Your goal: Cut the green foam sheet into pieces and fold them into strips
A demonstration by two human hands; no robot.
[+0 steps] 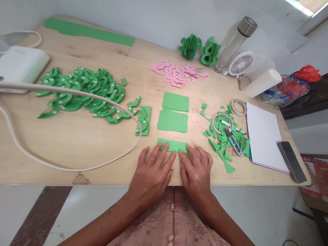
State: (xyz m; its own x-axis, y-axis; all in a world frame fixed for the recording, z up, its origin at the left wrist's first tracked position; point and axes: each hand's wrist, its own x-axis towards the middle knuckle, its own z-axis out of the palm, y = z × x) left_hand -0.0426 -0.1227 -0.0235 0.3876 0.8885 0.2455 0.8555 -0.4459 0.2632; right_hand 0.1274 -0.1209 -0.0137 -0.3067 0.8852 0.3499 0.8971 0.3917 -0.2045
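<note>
A narrow folded-looking strip of green paper lies flat near the table's front edge. My left hand rests on its left part with the fingers spread. The fingertips of my right hand touch its right part, fingers apart too. Just beyond it are two stacked-looking green paper rectangles, the nearer one and the farther one. To their left, curved green cut-outs with small white patches sit on a green paper piece.
Many curved green cut-outs heap at left, crossed by a white cable. Pink cut-outs lie behind. At right are green scraps, blue-handled snips, tape rolls, white paper and a phone.
</note>
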